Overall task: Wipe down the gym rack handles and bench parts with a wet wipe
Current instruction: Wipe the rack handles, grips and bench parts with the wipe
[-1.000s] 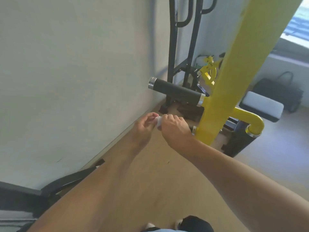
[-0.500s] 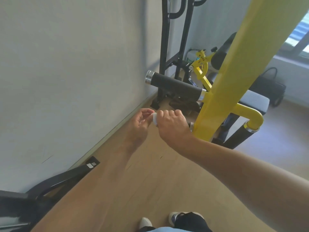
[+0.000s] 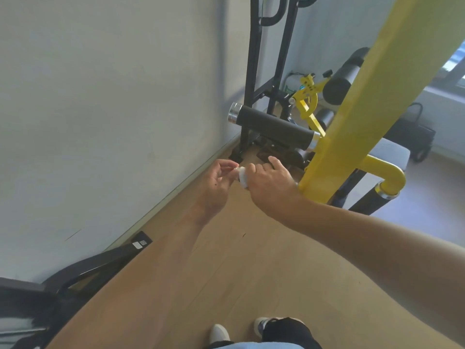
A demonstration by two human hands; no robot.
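Note:
A small white wet wipe [image 3: 242, 178] is bunched between my two hands, low in front of the rack. My right hand [image 3: 270, 183] grips it from the right, fingers curled over it. My left hand [image 3: 218, 182] touches its left end with pinched fingertips. Just above the hands a black padded handle [image 3: 273, 127] with a chrome end cap sticks out leftward from the yellow upright [image 3: 352, 117]. A second yellow curved arm [image 3: 385, 176] with a black grip [image 3: 370, 202] reaches out on the right. The grey bench seat [image 3: 391, 152] lies behind the upright.
A grey wall [image 3: 113, 109] runs close along the left. Black rack posts [image 3: 254, 66] stand in the far corner. A black base bar [image 3: 100, 263] lies on the wooden floor at lower left. My shoes [image 3: 219, 332] show at the bottom. A dark bag [image 3: 415, 137] sits far right.
The view has drifted so the rack sits higher and further right. Both hands stay together on the wipe; the right-hand fingers have spread slightly over it.

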